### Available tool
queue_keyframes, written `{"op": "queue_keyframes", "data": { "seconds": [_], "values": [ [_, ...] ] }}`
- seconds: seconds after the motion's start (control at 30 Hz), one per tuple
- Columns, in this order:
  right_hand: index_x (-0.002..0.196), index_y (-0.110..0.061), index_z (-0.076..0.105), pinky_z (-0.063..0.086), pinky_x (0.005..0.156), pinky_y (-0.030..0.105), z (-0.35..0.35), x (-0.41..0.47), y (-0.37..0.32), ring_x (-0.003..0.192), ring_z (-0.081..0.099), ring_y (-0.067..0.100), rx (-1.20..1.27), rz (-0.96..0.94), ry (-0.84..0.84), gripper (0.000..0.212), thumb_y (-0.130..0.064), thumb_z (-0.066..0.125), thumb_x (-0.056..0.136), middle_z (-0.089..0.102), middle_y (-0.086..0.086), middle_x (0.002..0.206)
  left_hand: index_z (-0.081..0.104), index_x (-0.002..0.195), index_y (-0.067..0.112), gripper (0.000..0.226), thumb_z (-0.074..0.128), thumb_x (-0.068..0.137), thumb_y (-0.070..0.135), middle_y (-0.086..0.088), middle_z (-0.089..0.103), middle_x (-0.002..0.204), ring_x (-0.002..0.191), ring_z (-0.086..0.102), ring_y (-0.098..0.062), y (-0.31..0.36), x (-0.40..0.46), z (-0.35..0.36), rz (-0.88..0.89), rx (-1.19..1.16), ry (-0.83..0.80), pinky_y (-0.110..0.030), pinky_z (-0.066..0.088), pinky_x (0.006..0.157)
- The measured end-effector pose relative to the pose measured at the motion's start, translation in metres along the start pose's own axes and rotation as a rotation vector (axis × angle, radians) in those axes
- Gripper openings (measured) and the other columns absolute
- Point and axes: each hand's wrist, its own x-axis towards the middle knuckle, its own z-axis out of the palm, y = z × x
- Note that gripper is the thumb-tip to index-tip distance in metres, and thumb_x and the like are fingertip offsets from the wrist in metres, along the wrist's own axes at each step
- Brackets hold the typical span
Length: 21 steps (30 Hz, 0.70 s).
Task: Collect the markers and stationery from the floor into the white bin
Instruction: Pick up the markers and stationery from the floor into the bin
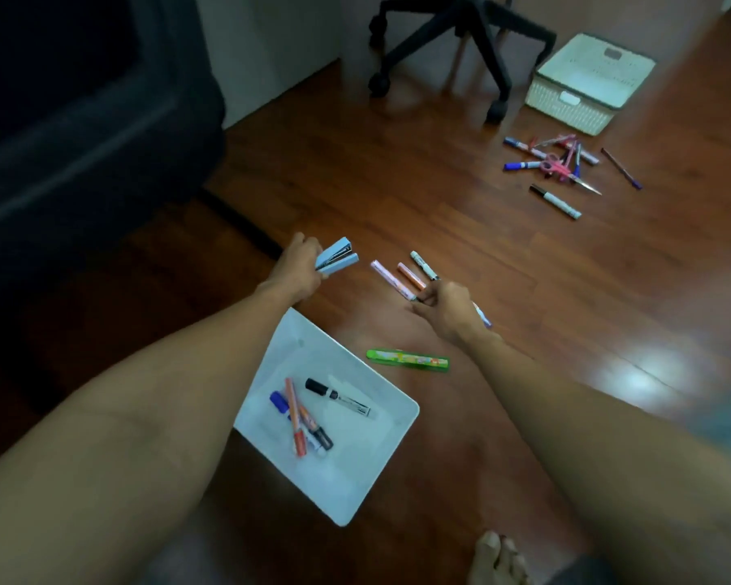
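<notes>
The white bin [355,491] lies on the wooden floor below my arms, holding several markers [309,415]. My left hand [298,268] grips a light blue stapler [337,256] above the floor, just beyond the bin. My right hand [446,308] is closed on the ends of three markers: a pink one [391,279], an orange one [411,275] and a white one [423,264]. Another marker [483,317] sticks out behind that hand. A green case [408,359] rests on the floor to the right of the bin.
A pile of markers, pens and pink scissors [560,164] lies farther right, with a black-capped marker [556,200] and a purple pen [621,167] beside it. A woven white basket [566,105] and an office chair base [465,40] stand behind. A dark sofa [72,120] fills the left.
</notes>
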Motion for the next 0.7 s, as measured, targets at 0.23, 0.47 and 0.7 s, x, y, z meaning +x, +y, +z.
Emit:
{"op": "queue_keyframes", "data": {
  "seconds": [0.23, 0.47, 0.7],
  "values": [
    [0.074, -0.005, 0.068, 0.045, 0.061, 0.036, -0.003, -0.045, -0.051, 0.064, 0.058, 0.025, -0.062, -0.204, -0.126, 0.034, -0.037, 0.076, 0.083, 0.067, 0.015, 0.069, 0.060, 0.102, 0.016, 0.029, 0.079, 0.081, 0.021, 0.000, 0.052, 0.108, 0.092, 0.064, -0.018, -0.027, -0.078, -0.047, -0.095, -0.126, 0.011, -0.027, 0.055, 0.074],
    [0.070, -0.004, 0.064, 0.044, 0.056, 0.030, 0.023, -0.083, -0.063, 0.057, 0.050, 0.015, -0.016, -0.191, -0.265, 0.040, -0.040, 0.077, 0.082, 0.062, 0.013, 0.061, 0.062, 0.104, 0.014, 0.036, 0.083, 0.077, 0.024, -0.007, 0.065, 0.106, 0.085, 0.060, -0.015, -0.049, -0.154, -0.039, -0.321, -0.076, -0.174, -0.023, 0.046, 0.065],
    [0.079, -0.012, 0.070, 0.054, 0.063, 0.038, 0.032, -0.090, -0.063, 0.077, 0.066, 0.033, -0.108, -0.190, -0.400, 0.041, -0.052, 0.077, 0.077, 0.072, 0.013, 0.079, 0.063, 0.110, 0.011, 0.048, 0.086, 0.073, 0.029, -0.011, 0.066, 0.115, 0.102, 0.065, -0.025, -0.063, -0.175, -0.014, -0.393, -0.159, -0.287, -0.034, 0.055, 0.086]
  ]
}}
